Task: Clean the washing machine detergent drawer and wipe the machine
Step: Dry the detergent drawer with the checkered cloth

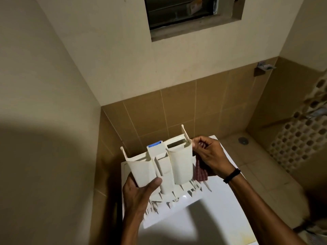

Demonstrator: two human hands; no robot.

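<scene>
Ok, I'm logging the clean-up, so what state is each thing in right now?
drawer: out of the machine, held on end, front panel down.
cloth: bunched against the drawer's right side.
left grip: holds the drawer's lower left.
right grip: holds the cloth to the drawer's right wall, fingers curled.
machine: beneath the drawer; its drawer slot out of view.

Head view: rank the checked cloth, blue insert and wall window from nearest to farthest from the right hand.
1. The checked cloth, held in the right hand.
2. The blue insert, leftward, atop the detergent drawer.
3. The wall window, high on the back wall.
</scene>
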